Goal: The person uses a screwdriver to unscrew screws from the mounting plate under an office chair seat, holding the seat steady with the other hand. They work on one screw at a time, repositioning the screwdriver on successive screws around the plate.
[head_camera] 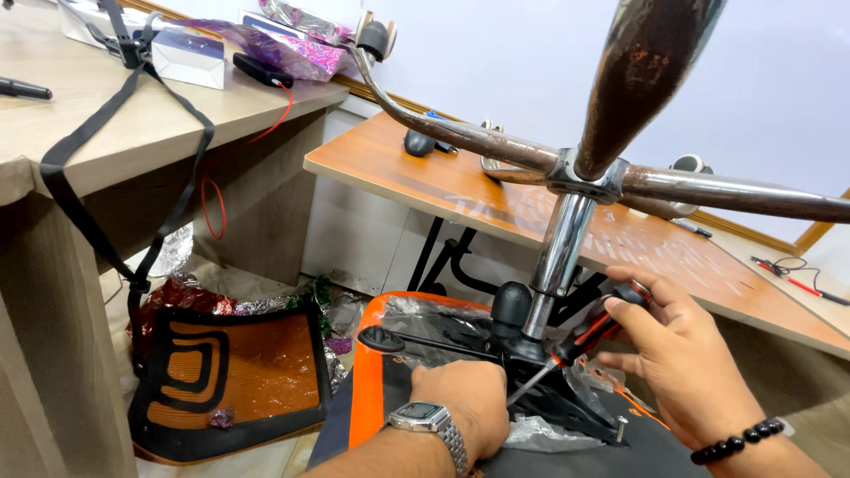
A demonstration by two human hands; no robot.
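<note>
An office chair lies upside down in front of me, its rusty chrome star base [611, 177] sticking up on a shiny gas column [560, 252]. My right hand [677, 350] grips a red-and-black screwdriver [580, 341], its tip angled down at the black seat mechanism plate [567, 403]. My left hand [465, 403], with a metal wristwatch, rests closed on the mechanism beside the screwdriver tip; what its fingers hold is hidden. A black lever [416, 341] sticks out to the left. A loose screw [620, 429] stands on the plate. The seat underside [367, 389] is orange and black, under clear plastic wrap.
An orange-and-black mesh chair back [230, 381] leans on the floor at left, among foil wrapping. A wooden desk [80, 115] at left carries boxes, a black strap and a red wire. An orange tabletop [425, 181] behind the chair holds a mouse and cables.
</note>
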